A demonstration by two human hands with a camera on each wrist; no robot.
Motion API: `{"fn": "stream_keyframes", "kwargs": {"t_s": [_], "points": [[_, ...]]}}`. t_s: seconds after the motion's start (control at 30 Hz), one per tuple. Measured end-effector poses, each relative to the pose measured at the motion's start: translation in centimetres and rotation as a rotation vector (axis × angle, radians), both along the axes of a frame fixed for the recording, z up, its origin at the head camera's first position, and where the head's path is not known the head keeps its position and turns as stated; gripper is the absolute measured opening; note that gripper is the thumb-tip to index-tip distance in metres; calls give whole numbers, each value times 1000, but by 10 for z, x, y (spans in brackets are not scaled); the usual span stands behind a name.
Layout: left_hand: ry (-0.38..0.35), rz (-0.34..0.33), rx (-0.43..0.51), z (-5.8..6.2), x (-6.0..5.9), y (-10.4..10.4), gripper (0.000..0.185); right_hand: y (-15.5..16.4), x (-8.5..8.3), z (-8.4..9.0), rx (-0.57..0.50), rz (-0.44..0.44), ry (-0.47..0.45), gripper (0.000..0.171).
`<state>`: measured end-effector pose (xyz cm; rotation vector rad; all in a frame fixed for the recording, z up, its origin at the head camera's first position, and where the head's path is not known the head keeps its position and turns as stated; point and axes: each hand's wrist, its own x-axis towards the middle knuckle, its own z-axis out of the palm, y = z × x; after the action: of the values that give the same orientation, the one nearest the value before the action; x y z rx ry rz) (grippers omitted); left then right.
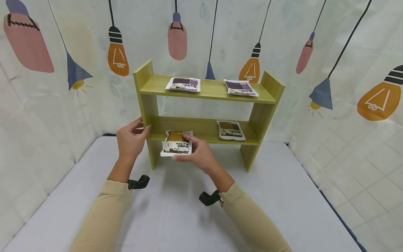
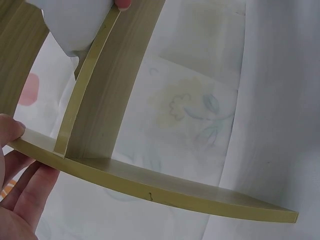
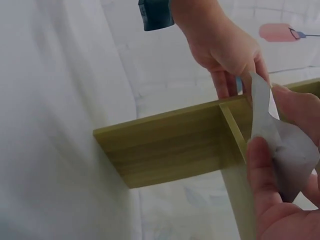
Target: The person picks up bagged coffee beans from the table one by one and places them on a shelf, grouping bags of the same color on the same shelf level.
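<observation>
My right hand (image 1: pixel 201 154) pinches a flat white pouch with a brown-and-gold label (image 1: pixel 177 142), thumb below and fingers over its right side. The pouch overlaps the front edge of the lower board at its left end; in the right wrist view its plain pale back (image 3: pixel 295 150) shows. My left hand (image 1: pixel 130 140) grips the left side panel (image 2: pixel 150 192) of a yellow-green wooden shelf (image 1: pixel 207 87), thumb on the front side and fingers behind. Another pouch with a brown label (image 1: pixel 231 130) lies at the right of the lower board.
On the top board lie purple-labelled pouches, one at the left (image 1: pixel 184 84) and a small stack at the right (image 1: pixel 241 88). The shelf stands on a white-covered table (image 1: pixel 176 217), close to a patterned curtain (image 1: pixel 207 35) behind it. Dark bands circle both wrists.
</observation>
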<state>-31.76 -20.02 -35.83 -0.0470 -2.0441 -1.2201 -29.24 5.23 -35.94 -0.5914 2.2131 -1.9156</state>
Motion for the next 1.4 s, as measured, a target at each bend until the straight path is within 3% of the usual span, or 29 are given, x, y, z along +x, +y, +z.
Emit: {"fn": "stream_keyframes", "kwargs": {"t_s": [0.23, 0.53, 1.4], "points": [[6, -3, -2, 0, -1, 1, 42, -3, 1, 1, -30, -7, -2, 90], [6, -7, -1, 0, 0, 0, 42, -7, -2, 0, -41, -82, 29, 89], [-7, -8, 1, 0, -1, -1, 43, -13, -11, 5, 32, -222, 80, 78]]}}
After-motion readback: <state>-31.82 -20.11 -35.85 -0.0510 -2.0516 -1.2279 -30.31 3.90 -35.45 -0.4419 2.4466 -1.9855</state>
